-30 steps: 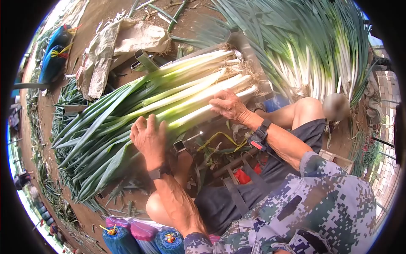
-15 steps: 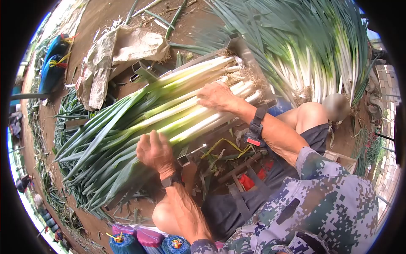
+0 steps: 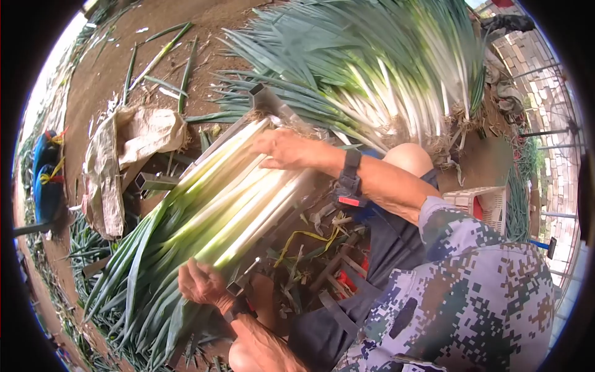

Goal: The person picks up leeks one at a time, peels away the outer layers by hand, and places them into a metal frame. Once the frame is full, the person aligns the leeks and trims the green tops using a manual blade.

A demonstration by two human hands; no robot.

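Observation:
Long green onions (image 3: pixel 204 214) with white stalks and green leaves lie side by side across a metal rack (image 3: pixel 265 102), roots toward the upper right. My left hand (image 3: pixel 203 282) is closed on the near edge of this row, where the stalks turn green; its fingertips are partly hidden. Over the white stalks near the roots is my right hand (image 3: pixel 288 149), fingers curled down and pressed together on the onions. A dark band circles each wrist.
A large heap of green onions (image 3: pixel 396 80) lies at the back right. An off-white sack (image 3: pixel 142 139) rests left of the rack, with blue rolls (image 3: pixel 46 192) farther left. Yellow strap (image 3: pixel 304 239) and scraps lie beside my legs. A plastic crate (image 3: pixel 489 201) stands at right.
The view has shifted, so the scene sits more to the left and lower. My right hand stays near the root end and my left hand at the near edge of the row.

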